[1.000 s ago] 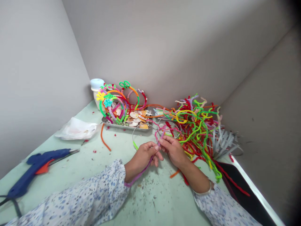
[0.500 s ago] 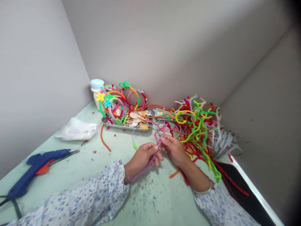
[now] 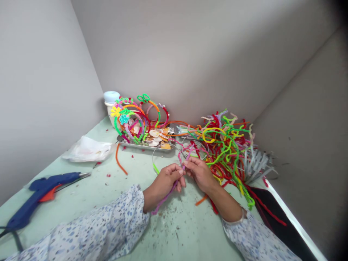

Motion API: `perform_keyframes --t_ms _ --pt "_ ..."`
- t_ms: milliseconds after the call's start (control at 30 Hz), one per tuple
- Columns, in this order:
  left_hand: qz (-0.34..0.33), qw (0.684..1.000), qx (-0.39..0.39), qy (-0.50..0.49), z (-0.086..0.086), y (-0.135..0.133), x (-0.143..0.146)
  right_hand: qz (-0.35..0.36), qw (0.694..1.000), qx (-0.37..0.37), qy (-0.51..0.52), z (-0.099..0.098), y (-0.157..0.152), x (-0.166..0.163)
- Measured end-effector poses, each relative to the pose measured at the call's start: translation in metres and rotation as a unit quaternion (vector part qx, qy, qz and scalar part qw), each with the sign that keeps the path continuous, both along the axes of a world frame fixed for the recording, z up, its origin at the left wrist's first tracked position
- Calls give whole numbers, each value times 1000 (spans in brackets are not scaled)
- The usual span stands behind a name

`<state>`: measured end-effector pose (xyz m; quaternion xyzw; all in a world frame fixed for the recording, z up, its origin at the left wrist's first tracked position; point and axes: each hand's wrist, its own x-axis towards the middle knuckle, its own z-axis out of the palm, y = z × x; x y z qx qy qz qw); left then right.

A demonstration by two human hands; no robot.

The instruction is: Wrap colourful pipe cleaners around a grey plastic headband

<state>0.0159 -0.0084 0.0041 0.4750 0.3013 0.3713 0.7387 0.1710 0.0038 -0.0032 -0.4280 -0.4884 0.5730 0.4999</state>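
Between my two hands runs a fuzzy purple pipe cleaner (image 3: 165,199). My left hand (image 3: 166,181) pinches it between thumb and fingers, and one end hangs down below that hand. My right hand (image 3: 200,174) grips it just to the right, fingertips close to the left ones; its other end sticks up past them. Right behind my hands is a thin wire headband hoop (image 3: 153,152) with a short bright green wrapped section. Whether the hoop is also held is hidden by my fingers. Pink and red pipe cleaners lie just beyond.
A metal tray (image 3: 146,147) holds shells, with decorated headbands (image 3: 156,108) standing over it. Tangled pipe cleaners (image 3: 225,145) heap at the right beside silvery strips (image 3: 257,165). At the left lie a blue glue gun (image 3: 40,194) and a plastic bag (image 3: 88,150). A lidded container (image 3: 111,105) stands behind.
My right fingertips have slid slightly down the purple pipe cleaner, closer to my left fingers. Its lower end has shifted slightly to the right and down.
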Motion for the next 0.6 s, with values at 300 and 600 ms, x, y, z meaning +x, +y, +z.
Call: perform_keyframes --t_ms 300,600 --pt "0 1000 -27 2 6 -2 -2 -22 998 -30 60 2 3 4" --pt "-7 999 -36 -4 2 0 -2 -21 999 -5 46 2 2 4"
